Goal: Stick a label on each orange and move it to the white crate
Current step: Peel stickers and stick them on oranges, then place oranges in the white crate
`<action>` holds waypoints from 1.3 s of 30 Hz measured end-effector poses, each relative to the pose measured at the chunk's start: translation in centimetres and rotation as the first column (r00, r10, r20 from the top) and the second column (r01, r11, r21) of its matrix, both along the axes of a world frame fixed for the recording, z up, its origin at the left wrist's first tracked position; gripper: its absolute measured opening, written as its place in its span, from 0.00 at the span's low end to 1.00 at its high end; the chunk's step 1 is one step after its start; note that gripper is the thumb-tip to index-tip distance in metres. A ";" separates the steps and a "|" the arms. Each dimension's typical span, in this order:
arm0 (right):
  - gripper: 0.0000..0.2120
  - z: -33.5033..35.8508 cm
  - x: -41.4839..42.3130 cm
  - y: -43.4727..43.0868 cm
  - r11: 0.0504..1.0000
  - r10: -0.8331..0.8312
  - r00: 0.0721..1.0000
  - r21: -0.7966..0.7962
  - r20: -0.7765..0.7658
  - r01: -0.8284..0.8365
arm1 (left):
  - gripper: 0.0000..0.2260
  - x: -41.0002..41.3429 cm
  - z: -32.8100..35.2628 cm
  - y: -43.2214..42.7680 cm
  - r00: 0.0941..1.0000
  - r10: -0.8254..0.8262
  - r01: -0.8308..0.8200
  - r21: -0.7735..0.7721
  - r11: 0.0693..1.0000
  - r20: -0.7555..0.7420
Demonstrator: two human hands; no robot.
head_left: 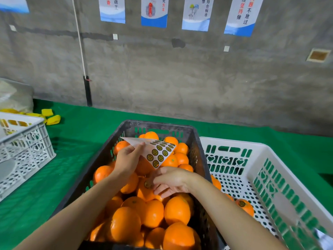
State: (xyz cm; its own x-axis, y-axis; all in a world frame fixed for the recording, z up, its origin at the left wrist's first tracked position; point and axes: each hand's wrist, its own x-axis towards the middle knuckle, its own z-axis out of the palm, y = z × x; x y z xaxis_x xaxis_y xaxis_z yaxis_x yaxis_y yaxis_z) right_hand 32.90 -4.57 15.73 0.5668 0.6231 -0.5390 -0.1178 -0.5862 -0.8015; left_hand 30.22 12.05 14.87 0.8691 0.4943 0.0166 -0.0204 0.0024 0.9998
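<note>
- Grey concrete wall (pixel 162 69) hung with posters (pixel 154 13) at the far side; green cloth (pixel 81 127) over the table.
- Near centre, a black crate (pixel 158 125) heaped with oranges (pixel 124 224).
- Left hand (pixel 127 159) above the heap, pinching a sheet of round labels (pixel 158 150).
- Right hand (pixel 171 179) low in the black crate, fingers laid loosely over one orange (pixel 145 191), touching the label (pixel 148 184) on it.
- Just right of the black crate, the white crate (pixel 234 143) with a labelled orange (pixel 245 206) inside.
- Far left, a pale lattice crate (pixel 23 141).
</note>
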 end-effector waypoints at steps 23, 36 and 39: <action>0.19 -0.8 -0.5 0.8 0.993 -0.034 0.954 -0.102 0.297 0.067 | 0.12 -0.1 0.0 -0.2 0.999 -0.024 0.025 0.021 0.999 -0.021; 0.07 -0.5 -0.8 -0.2 0.997 0.010 0.851 -0.068 0.525 0.030 | 0.11 -0.3 0.0 -0.3 1.000 -0.031 0.030 0.047 0.998 0.004; 0.09 -1.0 -1.2 -0.1 0.990 0.108 0.794 -0.139 0.598 -0.030 | 0.10 -0.3 0.0 -0.4 1.000 -0.026 0.025 0.075 0.997 0.014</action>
State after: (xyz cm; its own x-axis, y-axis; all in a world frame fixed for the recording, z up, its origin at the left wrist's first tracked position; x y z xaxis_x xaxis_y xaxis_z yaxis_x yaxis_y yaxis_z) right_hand 31.74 -4.64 14.72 0.7584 0.6283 -0.1735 0.4106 -0.6672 -0.6215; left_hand 29.90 11.68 14.87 0.8807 0.4691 0.0654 -0.0359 -0.0715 0.9968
